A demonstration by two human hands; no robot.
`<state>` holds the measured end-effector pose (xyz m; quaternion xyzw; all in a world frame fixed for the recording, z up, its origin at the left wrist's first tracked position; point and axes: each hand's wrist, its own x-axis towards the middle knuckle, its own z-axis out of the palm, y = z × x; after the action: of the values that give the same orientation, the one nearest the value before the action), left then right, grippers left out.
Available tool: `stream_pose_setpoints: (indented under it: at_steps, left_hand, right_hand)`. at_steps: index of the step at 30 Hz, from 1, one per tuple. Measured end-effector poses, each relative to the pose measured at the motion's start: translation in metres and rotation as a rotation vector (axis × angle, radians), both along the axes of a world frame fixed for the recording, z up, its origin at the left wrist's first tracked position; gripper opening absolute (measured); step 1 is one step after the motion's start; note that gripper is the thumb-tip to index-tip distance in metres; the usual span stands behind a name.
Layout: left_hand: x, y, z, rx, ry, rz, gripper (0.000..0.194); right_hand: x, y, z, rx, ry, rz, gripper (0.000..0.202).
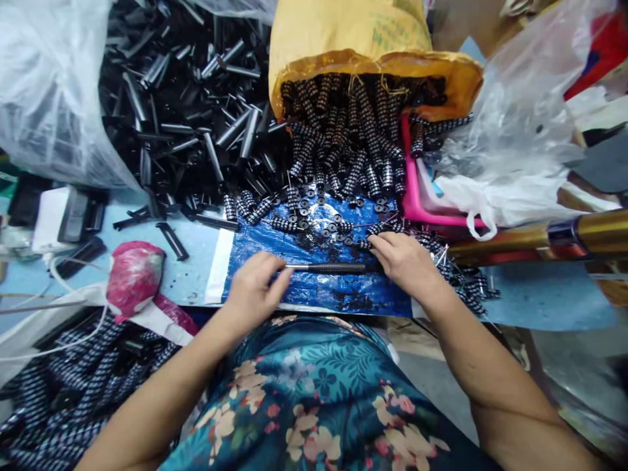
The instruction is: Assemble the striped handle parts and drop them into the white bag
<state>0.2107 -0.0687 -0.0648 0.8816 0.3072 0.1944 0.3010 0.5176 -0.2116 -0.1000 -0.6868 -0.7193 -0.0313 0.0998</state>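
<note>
My left hand [258, 288] is closed, thumb and forefinger pinching the silvery end of a thin rod with a black textured handle [338, 268]. The rod lies level above a blue plastic sheet [314, 297]. At its dark far end is my right hand [405, 261], fingers bent together and pointing left. Those fingertips meet the edge of some black ridged cylinders with pale bands [380, 229]; what they grip, if anything, is hidden. Small black discs with holes [331, 227] lie scattered beyond the rod, among dark crumbs.
A yellow sack [343, 29] spills banded cylinders at the back. Smooth black tubes [216, 131] heap at back left beside clear plastic [49, 85]. A pink basket edge [415, 190] and a golden roll [544, 239] are at right. More banded pieces [73, 386] fill a bag at lower left.
</note>
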Motion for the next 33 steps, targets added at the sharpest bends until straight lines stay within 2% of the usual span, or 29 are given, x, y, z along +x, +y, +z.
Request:
stream_pose_setpoints:
  at_steps: [3, 6, 8, 12, 16, 20, 22, 25, 29, 33]
  left_hand:
    - [0.027, -0.023, -0.006, -0.423, -0.183, -0.017, 0.024]
    - [0.053, -0.028, -0.015, -0.738, -0.352, 0.055, 0.04]
    - [0.061, -0.025, -0.018, -0.774, -0.362, 0.061, 0.039]
    - [0.059, -0.018, -0.019, -0.725, -0.264, 0.078, 0.025]
    - [0.062, -0.022, -0.023, -0.885, -0.328, 0.09, 0.031]
    - [0.076, -0.031, -0.024, -1.033, -0.534, 0.178, 0.05]
    - [0.08, -0.033, -0.02, -1.095, -0.632, 0.21, 0.047]
    - [0.079, -0.031, -0.013, -1.18, -0.754, 0.342, 0.037]
    - [0.068, -0.026, -0.013, -1.343, -0.743, 0.477, 0.039]
    - [0.062, -0.034, -0.015, -1.423, -0.698, 0.502, 0.037]
  right_hand:
    - [-0.007, 0.005, 0.006, 0.076, 0.065, -0.004, 0.029]
    - [-0.02, 0.009, 0.011, 0.086, 0.089, -0.032, 0.027]
    - [-0.023, 0.007, 0.009, 0.069, 0.086, -0.044, 0.025]
    - [-0.011, -0.001, -0.003, 0.037, 0.102, -0.027, 0.028]
    - [-0.01, 0.002, -0.007, 0.085, 0.147, -0.032, 0.028]
    - [-0.051, 0.015, 0.006, 0.288, 0.366, 0.032, 0.027]
    - [-0.078, 0.024, 0.011, 0.362, 0.525, 0.079, 0.026]
    - [-0.108, 0.032, 0.012, 0.425, 0.683, 0.129, 0.015]
    - [-0.12, 0.03, 0.003, 0.407, 0.625, 0.282, 0.012]
    - [-0.116, 0.024, 0.002, 0.451, 0.49, 0.242, 0.013]
